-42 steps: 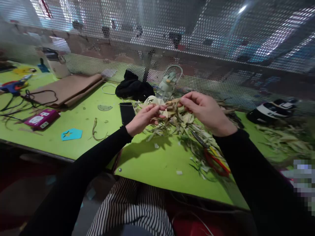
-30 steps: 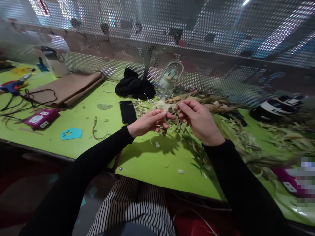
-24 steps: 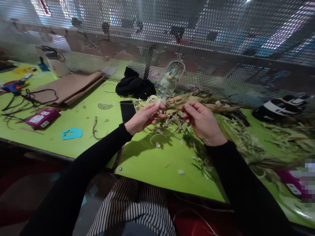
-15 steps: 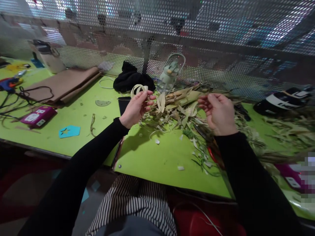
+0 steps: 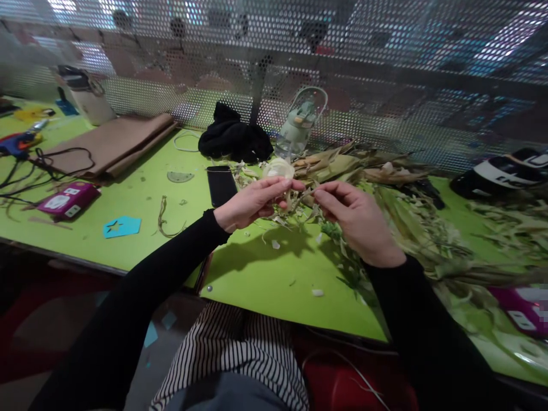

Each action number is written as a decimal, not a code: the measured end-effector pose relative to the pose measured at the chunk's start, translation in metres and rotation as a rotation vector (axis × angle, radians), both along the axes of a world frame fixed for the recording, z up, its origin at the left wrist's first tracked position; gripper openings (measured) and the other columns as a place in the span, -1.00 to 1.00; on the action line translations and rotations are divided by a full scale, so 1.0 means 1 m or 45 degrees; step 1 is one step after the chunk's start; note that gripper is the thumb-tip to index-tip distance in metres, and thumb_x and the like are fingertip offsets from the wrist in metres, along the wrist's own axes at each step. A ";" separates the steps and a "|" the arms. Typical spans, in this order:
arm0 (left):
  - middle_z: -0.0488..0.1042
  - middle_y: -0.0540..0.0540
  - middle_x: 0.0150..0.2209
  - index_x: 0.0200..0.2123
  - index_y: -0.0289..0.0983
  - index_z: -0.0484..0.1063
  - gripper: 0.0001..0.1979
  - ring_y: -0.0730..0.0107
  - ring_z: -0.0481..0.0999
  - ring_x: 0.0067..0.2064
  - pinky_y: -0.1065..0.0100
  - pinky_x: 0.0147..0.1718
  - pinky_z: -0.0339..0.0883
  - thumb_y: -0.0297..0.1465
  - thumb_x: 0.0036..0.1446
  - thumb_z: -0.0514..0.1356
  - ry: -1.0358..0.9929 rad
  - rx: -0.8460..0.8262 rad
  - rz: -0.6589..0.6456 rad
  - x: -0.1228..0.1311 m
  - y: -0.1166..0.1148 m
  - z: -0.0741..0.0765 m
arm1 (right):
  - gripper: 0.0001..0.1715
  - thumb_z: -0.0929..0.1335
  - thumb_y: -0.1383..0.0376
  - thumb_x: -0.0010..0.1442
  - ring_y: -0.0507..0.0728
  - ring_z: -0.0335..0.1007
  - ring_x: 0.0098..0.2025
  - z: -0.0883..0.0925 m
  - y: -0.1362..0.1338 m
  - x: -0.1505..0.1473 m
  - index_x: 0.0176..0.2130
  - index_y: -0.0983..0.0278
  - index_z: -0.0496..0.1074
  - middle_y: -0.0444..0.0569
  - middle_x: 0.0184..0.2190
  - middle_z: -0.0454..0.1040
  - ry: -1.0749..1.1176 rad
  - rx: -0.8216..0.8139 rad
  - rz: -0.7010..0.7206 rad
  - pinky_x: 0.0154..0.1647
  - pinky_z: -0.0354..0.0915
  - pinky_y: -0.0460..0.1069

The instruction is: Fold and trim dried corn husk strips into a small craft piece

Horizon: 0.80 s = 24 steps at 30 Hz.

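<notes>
Over the lime-green tabletop (image 5: 257, 291), the left hand (image 5: 259, 201) has a looped, cream-coloured plant ribbon (image 5: 278, 168) pinched close, its curls standing up just behind the fingers! Right hand (image 5: 357, 214) now: thumb tight to forefinger, nipping a thin, dull-brown strand (image 5: 308, 193) between the two hands; whether it joins the ribbon, can't tell. Beyond them sprawls a heap of dry, tan-green husks (image 5: 338, 162), beside a pale-green, loop-handled bottle (image 5: 297, 123).
</notes>
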<state>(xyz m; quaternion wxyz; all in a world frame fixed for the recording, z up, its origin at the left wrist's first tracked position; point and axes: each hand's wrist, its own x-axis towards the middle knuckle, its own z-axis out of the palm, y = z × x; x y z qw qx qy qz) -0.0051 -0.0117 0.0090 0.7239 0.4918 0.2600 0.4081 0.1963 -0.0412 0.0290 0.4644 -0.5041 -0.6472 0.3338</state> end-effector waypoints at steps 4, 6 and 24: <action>0.42 0.00 -0.35 -0.26 -0.31 0.57 -0.82 0.69 0.31 -0.43 0.58 -0.59 -0.05 -0.35 0.31 0.20 0.049 0.021 -0.008 0.005 -0.005 0.000 | -0.78 0.47 0.11 0.18 -0.02 0.05 -0.56 -0.012 0.001 -0.008 -0.33 0.20 0.50 -0.21 -0.57 0.27 0.056 0.057 -0.002 -0.57 0.00 -0.06; 0.35 0.03 -0.41 -0.27 -0.32 0.56 -0.80 0.67 0.28 -0.44 0.58 -0.54 0.03 -0.36 0.32 0.18 0.058 0.023 0.002 0.007 -0.006 -0.001 | -0.80 0.46 0.12 0.19 -0.02 0.06 -0.55 -0.019 0.002 -0.009 -0.31 0.19 0.49 -0.18 -0.52 0.36 0.104 0.041 0.002 -0.57 0.02 -0.07; 0.38 0.04 -0.54 -0.46 -0.31 0.34 -0.72 0.60 0.36 -0.56 0.49 -0.50 0.25 -0.39 0.34 0.10 0.585 0.409 0.047 0.018 -0.001 -0.019 | -0.81 0.38 0.13 0.28 0.06 0.28 -0.45 -0.033 -0.008 -0.011 -0.30 0.19 0.47 -0.10 -0.40 0.46 -0.291 0.360 -0.116 -0.42 0.22 -0.01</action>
